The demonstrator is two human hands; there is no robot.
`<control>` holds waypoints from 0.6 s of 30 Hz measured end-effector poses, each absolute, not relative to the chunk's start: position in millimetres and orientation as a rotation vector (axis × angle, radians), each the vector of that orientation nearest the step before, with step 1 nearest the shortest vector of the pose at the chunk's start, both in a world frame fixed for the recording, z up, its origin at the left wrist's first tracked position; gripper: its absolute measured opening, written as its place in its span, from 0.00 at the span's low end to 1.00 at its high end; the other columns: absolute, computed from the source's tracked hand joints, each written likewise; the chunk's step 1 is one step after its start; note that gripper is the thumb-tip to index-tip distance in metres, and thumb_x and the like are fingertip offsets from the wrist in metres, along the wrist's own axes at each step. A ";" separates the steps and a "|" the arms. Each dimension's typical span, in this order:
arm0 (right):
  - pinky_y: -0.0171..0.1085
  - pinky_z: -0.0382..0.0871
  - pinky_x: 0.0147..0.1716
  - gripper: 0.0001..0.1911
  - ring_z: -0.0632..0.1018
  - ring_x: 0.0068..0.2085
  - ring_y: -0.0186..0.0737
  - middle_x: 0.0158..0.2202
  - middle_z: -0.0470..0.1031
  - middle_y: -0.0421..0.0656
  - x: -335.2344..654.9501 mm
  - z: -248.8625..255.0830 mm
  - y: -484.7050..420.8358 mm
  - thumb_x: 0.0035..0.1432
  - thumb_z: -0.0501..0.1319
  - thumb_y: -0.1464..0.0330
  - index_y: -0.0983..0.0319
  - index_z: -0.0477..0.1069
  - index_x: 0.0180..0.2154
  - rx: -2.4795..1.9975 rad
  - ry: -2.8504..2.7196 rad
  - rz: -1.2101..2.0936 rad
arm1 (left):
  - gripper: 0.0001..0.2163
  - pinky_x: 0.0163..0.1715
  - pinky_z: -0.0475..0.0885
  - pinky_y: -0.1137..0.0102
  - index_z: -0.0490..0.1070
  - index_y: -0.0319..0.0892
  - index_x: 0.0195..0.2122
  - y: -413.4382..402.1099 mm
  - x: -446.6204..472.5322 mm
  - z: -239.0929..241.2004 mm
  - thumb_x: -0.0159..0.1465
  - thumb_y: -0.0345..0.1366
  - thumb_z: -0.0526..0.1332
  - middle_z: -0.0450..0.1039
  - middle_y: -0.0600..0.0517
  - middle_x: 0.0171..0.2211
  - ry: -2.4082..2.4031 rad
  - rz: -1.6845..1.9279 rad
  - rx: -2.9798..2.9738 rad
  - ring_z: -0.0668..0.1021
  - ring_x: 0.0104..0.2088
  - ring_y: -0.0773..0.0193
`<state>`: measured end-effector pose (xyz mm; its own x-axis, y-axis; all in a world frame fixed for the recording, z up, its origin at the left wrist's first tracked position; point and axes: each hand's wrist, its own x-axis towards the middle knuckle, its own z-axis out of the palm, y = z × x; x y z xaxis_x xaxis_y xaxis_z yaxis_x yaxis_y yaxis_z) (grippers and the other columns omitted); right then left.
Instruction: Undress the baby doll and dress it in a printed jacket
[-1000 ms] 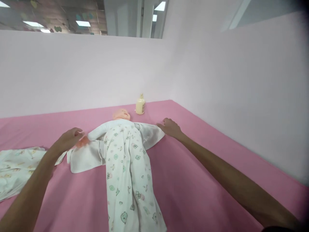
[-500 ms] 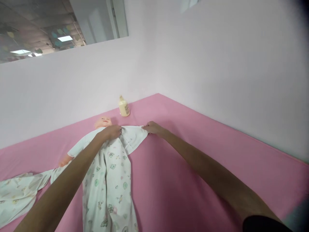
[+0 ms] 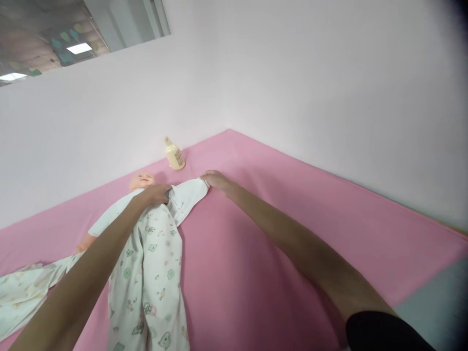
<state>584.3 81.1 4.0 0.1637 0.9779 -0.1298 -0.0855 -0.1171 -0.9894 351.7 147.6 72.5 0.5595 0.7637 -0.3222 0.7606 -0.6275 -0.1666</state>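
A doll lies on its back in a white short-sleeved shirt, its head toward the wall. My right hand pinches the outer end of the shirt's white sleeve, stretched out to the right. At the inner end of that sleeve, by the doll's chest, the fingers of my left hand are closed on the cloth. White trousers with a printed animal pattern spread from below my left hand toward me. The doll's other arm pokes out at the left; the one on the sleeve side is hidden.
A pale yellow pump bottle stands behind the doll, close to the white wall. Another printed white garment lies at the left. Pink cloth covers the surface, which ends in a corner between two walls.
The view has shifted, so everything sits further left and slightly higher. Both hands still hold the sleeve; its outer end is raised and bunched more, and my left fingers have shifted on the cloth.
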 end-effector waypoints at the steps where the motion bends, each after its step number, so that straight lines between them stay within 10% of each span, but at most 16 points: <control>1: 0.31 0.58 0.26 0.10 0.66 0.26 0.31 0.22 0.66 0.37 581.6 3.2 82.3 0.58 0.61 0.74 0.63 0.66 0.24 -1.330 -0.922 1.188 | 0.23 0.46 0.72 0.69 0.70 0.45 0.55 147.8 351.2 71.5 0.56 0.36 0.60 0.77 0.48 0.52 -1.358 0.573 -2.765 0.79 0.47 0.56; 18: 0.33 0.71 0.31 0.04 0.75 0.30 0.35 0.29 0.70 0.38 544.6 14.5 75.3 0.66 0.54 0.69 0.59 0.65 0.36 -1.043 -0.446 1.256 | 0.29 0.46 0.71 0.67 0.66 0.43 0.61 146.6 336.7 76.3 0.57 0.41 0.57 0.73 0.46 0.57 -1.492 0.344 -2.813 0.76 0.52 0.52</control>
